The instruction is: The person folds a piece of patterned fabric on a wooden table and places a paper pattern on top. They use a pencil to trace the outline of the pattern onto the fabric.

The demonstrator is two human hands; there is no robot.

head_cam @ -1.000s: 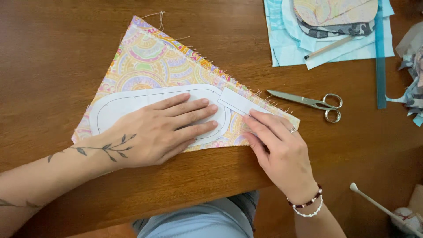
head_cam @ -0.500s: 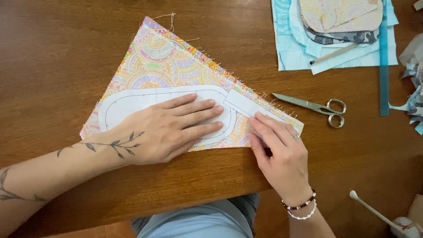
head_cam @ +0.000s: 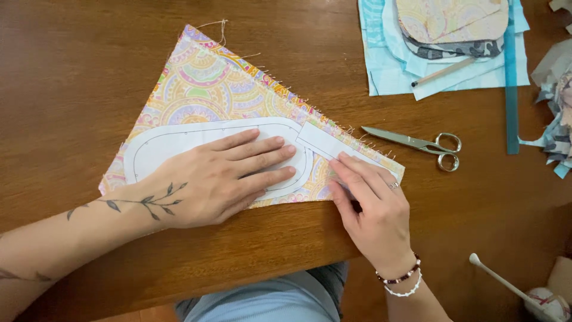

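A triangular piece of pastel patterned fabric [head_cam: 208, 89] lies flat on the brown wooden table [head_cam: 77, 71]. On it rests a white oval paper pattern [head_cam: 173, 143] with a narrow rectangular paper tab [head_cam: 322, 142] at its right end. My left hand [head_cam: 220, 179] lies flat on the oval pattern, fingers spread and pointing right. My right hand [head_cam: 372, 209] presses its fingertips on the fabric's right corner, beside the paper tab. Neither hand grips anything.
Metal scissors [head_cam: 423, 144] lie shut just right of the fabric. At the back right is a stack of light blue fabric [head_cam: 387, 65] with cut pieces, a pencil [head_cam: 444, 70] and a blue ruler [head_cam: 511, 89]. Scraps [head_cam: 557, 119] sit at the right edge; a white stick [head_cam: 500, 280] lies at the lower right.
My right fingers have shifted slightly along the fabric's right corner. The left hand stays pressed on the pattern; the view has drifted a little.
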